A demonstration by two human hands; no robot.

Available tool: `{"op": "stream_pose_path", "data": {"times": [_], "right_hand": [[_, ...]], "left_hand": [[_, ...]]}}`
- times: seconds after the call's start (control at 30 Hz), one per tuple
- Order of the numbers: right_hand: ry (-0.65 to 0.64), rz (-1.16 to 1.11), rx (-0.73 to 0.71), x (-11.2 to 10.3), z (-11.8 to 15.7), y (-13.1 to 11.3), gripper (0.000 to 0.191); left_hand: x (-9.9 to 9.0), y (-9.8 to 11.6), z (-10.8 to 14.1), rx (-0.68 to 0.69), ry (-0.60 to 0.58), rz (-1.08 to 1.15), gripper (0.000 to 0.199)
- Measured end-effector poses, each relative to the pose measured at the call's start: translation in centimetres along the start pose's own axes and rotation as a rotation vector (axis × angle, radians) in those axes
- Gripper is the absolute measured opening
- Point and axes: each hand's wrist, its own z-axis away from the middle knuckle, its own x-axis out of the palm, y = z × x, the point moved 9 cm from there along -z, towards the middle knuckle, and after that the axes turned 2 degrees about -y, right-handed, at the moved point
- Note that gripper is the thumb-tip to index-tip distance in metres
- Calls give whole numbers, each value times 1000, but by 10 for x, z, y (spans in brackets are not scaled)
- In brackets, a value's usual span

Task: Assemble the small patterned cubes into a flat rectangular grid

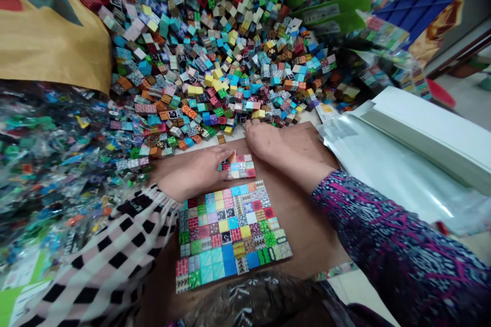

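Observation:
A large flat block of patterned cubes lies on the brown board. Just beyond it sits a smaller group of cubes. My left hand rests at the left side of that small group, thumb and fingers bent around its edge. My right hand reaches to the board's far edge, beside the heap of loose cubes; its fingers are curled down, and what they hold, if anything, is hidden.
Small wrapped items are piled at the left, below a yellow bag. Green packages stand at the back right. A white box and clear plastic sheets lie on the right.

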Motion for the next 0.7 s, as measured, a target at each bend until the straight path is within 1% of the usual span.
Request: {"op": "stream_pose_path", "data": {"times": [0.13, 0.27, 0.43, 0.6, 0.7], "right_hand": [[37, 23, 52, 6, -20, -3, 40], [34, 52, 93, 9, -26, 0, 39], [18, 113, 121, 6, -21, 3, 33], [-14, 163, 122, 1, -14, -2, 38], [-25, 169, 106, -5, -8, -5, 39]], "left_hand": [[1, -2, 0, -4, 20, 13, 51], [4, -4, 0, -10, 3, 0, 49], [1, -3, 1, -22, 1, -12, 49], [0, 0, 2, -47, -16, -10, 50], [0, -1, 3, -26, 10, -4, 52]]}}
